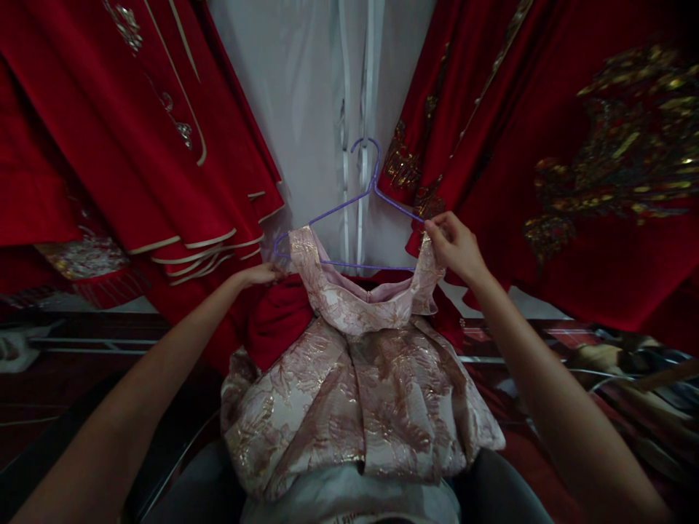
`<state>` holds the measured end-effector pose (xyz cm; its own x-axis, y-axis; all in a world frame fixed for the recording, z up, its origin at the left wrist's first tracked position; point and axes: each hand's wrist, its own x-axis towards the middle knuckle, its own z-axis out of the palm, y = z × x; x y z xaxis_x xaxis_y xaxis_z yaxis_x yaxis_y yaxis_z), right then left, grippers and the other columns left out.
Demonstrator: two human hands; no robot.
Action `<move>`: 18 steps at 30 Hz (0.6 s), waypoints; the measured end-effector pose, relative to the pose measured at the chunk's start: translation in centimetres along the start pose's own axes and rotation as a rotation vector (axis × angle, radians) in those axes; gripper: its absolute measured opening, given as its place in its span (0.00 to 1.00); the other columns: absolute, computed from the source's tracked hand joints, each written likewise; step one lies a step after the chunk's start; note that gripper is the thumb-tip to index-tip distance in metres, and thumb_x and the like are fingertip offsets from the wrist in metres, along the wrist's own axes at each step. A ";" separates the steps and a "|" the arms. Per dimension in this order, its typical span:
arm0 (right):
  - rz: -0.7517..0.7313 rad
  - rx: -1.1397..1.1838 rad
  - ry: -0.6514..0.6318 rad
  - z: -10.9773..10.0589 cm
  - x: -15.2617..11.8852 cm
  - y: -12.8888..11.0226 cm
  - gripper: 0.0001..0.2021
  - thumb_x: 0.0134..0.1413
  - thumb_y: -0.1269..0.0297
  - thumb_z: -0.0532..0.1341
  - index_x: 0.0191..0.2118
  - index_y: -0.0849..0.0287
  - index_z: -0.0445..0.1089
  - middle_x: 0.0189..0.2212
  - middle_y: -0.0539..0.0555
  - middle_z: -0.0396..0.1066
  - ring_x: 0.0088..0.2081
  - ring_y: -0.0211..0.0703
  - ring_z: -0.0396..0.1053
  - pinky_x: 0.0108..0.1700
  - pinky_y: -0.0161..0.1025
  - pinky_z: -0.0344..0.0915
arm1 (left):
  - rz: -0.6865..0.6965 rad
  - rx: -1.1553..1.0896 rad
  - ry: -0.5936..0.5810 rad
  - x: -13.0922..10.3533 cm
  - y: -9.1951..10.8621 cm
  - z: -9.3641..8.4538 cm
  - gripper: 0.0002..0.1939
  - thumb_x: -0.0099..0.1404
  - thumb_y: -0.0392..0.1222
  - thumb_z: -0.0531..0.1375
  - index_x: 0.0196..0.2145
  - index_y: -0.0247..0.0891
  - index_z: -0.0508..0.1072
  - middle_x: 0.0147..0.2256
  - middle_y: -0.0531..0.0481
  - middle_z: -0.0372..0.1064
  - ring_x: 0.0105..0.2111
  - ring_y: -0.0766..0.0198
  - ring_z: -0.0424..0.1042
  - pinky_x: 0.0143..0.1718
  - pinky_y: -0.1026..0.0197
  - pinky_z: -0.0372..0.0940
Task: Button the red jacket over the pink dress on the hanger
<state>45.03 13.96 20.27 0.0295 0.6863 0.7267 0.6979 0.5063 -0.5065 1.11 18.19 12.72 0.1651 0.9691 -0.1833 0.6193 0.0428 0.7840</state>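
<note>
The pink-and-gold dress [322,393] lay in the near middle, its skirt spread against the person's pale top [349,495] and its bodice pointing away. A purple hanger [341,206] sat at its neckline, hook to the far side; its left end stuck out past the left strap [306,251], and its lower bar passed behind the neckline.

The right hand [457,246] had its thumb and forefinger closed on the right strap [430,262], right where the hanger's arm met it. The left hand [260,274] reached to the red cloth [281,320] beside the dress, fingers nearly straight and close together (I could not tell whether they gripped anything, as the tips were dim).

Farther off, red garments with pale trim [186,167] hung at left and a red garment with gold sequins [568,291] at right, with a pale backdrop [278,87] between them.
</note>
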 end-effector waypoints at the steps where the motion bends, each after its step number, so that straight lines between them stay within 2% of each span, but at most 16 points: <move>1: 0.001 0.000 -0.003 0.0 0.0 0.0 0.16 0.57 0.47 0.53 0.35 0.56 0.65 0.25 0.50 0.67 0.25 0.38 0.61 0.28 0.35 0.55 | -0.016 -0.003 -0.003 -0.3 0.0 -0.1 0.12 0.43 0.47 0.66 0.24 0.37 0.75 0.21 0.49 0.70 0.18 0.66 0.64 0.21 0.64 0.59; 5: 0.002 0.008 -0.008 -0.1 -0.1 -0.1 0.17 0.57 0.46 0.53 0.34 0.55 0.65 0.24 0.50 0.67 0.25 0.38 0.61 0.29 0.35 0.56 | 0.046 0.025 -0.034 -0.6 -0.2 -0.7 0.12 0.41 0.48 0.66 0.22 0.38 0.74 0.25 0.49 0.73 0.25 0.63 0.70 0.29 0.63 0.64; 9: -0.003 0.016 0.000 -0.2 -0.2 -0.4 0.16 0.56 0.46 0.54 0.34 0.55 0.65 0.24 0.50 0.67 0.25 0.38 0.61 0.28 0.35 0.56 | 0.161 -0.050 0.117 -0.8 0.8 -2.5 0.14 0.45 0.53 0.65 0.23 0.39 0.74 0.25 0.48 0.74 0.27 0.61 0.70 0.30 0.62 0.66; 11: 0.003 0.004 0.002 -0.3 -0.3 -0.7 0.16 0.56 0.46 0.54 0.34 0.55 0.65 0.23 0.50 0.66 0.24 0.38 0.61 0.27 0.35 0.56 | 0.175 -0.164 0.196 -1.1 2.6 -3.5 0.17 0.48 0.56 0.63 0.26 0.38 0.75 0.26 0.47 0.74 0.27 0.61 0.71 0.30 0.60 0.66; 14: 0.008 -0.028 0.010 -0.9 -0.4 -1.2 0.17 0.55 0.45 0.55 0.32 0.55 0.66 0.22 0.50 0.67 0.23 0.38 0.61 0.27 0.36 0.55 | 0.198 -0.265 0.278 -1.8 6.8 -4.5 0.20 0.51 0.57 0.63 0.30 0.35 0.74 0.27 0.46 0.74 0.26 0.61 0.70 0.29 0.59 0.66; 16: -0.004 -0.025 -0.015 -1.5 -0.4 -1.8 0.17 0.54 0.45 0.56 0.31 0.55 0.66 0.22 0.50 0.68 0.24 0.39 0.62 0.27 0.36 0.56 | 0.333 -0.261 0.391 -2.3 10.1 -4.2 0.20 0.55 0.57 0.61 0.30 0.33 0.73 0.26 0.47 0.71 0.27 0.62 0.69 0.30 0.61 0.65; 18: -0.022 0.003 -0.071 -2.2 -0.5 -2.6 0.17 0.53 0.45 0.57 0.30 0.55 0.66 0.23 0.51 0.69 0.24 0.40 0.64 0.27 0.37 0.57 | 0.475 -0.204 0.500 -3.1 13.4 -3.0 0.19 0.58 0.55 0.60 0.29 0.33 0.71 0.24 0.50 0.67 0.28 0.64 0.67 0.31 0.63 0.63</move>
<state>44.74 11.15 22.21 -0.0367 0.7100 0.7032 0.6960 0.5231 -0.4918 6.64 16.51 25.53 -0.0209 0.8874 0.4605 0.4037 -0.4139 0.8159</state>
